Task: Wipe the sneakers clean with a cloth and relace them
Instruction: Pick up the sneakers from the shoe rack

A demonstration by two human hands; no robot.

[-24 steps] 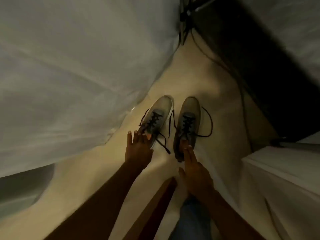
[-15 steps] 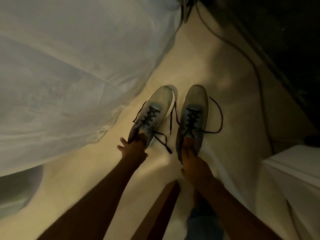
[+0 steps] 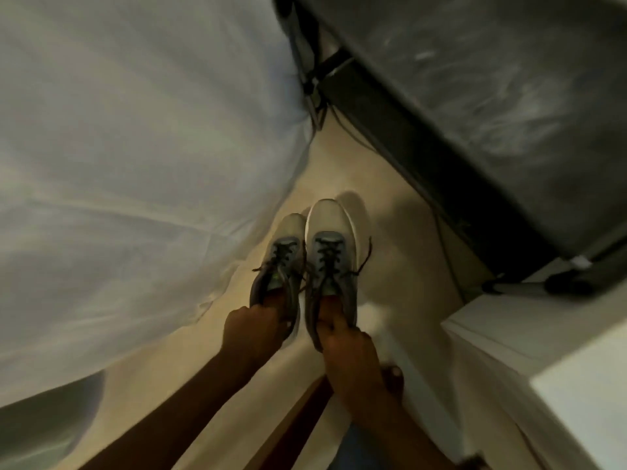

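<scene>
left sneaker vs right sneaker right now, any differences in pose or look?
The right sneaker sits further forward than the left sneaker and shows a bright white sole edge; the left one looks dimmer. The right one's lace trails out to the side. Both are grey, laced, and gripped at the heel opening: left hand, right hand.

The left hand (image 3: 252, 329) has its fingertips hidden inside the left sneaker (image 3: 279, 266); the right hand (image 3: 346, 347) likewise in the right sneaker (image 3: 330, 252). Motion blur smears the dark laces (image 3: 325, 252). At 5 o'clock a white cabinet (image 3: 543, 351) is cut off by the edge.
</scene>
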